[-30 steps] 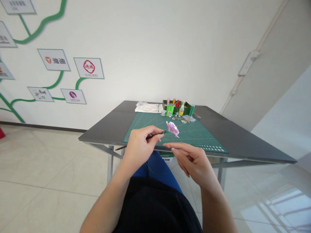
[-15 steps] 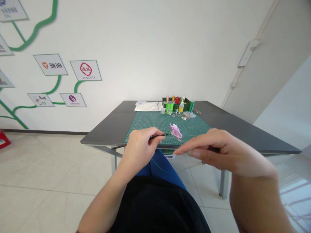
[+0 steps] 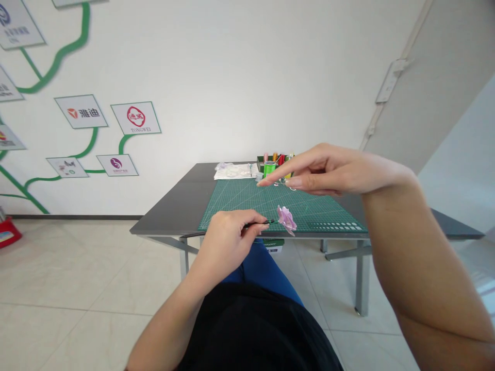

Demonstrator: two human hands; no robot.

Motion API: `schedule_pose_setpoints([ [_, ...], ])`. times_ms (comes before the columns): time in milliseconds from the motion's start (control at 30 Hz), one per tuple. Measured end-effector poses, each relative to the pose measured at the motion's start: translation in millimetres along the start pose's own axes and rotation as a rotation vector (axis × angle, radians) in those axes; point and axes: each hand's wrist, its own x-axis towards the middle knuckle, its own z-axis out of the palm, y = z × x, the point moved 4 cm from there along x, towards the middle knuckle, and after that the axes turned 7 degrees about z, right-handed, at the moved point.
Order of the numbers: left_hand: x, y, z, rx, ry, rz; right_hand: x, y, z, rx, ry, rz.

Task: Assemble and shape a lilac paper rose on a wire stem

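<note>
A lilac fabric-like flower (image 3: pixel 286 220) on a thin dark stem (image 3: pixel 255 224) is held out over the table's front edge. My left hand (image 3: pixel 232 239) pinches that stem between thumb and fingers, with the blossom pointing right. A dark length (image 3: pixel 193 234) sticks out on the other side of that hand. Higher up and to the right, my right hand (image 3: pixel 328 172) is raised over the mat, apart from the flower. Its index finger points left, and the thumb lies close below, fingers drawn together. Anything between them is too fine to make out.
A green cutting mat (image 3: pixel 240 201) covers part of the dark table (image 3: pixel 166 201). At the back are white sheets (image 3: pixel 235 171), a green can (image 3: pixel 269 168) and a box (image 3: pixel 260 163) of thread spools, partly behind my right hand. A red container (image 3: pixel 8 233) stands on the floor at left.
My right hand has risen from beside the flower to above the mat. My left hand and the flower have shifted slightly right and down in view, the stem still pinched.
</note>
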Motion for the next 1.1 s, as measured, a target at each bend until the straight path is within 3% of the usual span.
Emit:
schedule_pose_setpoints([
  [133, 1, 2, -1, -0.018, 0.005, 0.019, 7, -2, 27, -0.32, -0.303, 0.081],
  [267, 1, 2, -5, -0.025, 0.049, 0.058, 13, 0, 37, -0.508, -0.458, -0.02],
  [500, -3, 2, -17, -0.04, 0.154, 0.075, 34, 47, 24, -0.607, -0.561, -0.014],
  [700, -4, -10, -28, -0.06, 0.223, 0.007, 20, 93, 32, -0.554, -0.615, 0.098],
  [1100, 0, -36, -25, -0.152, 0.273, -0.11, -26, 101, 47, -0.5, -0.618, 0.055],
])
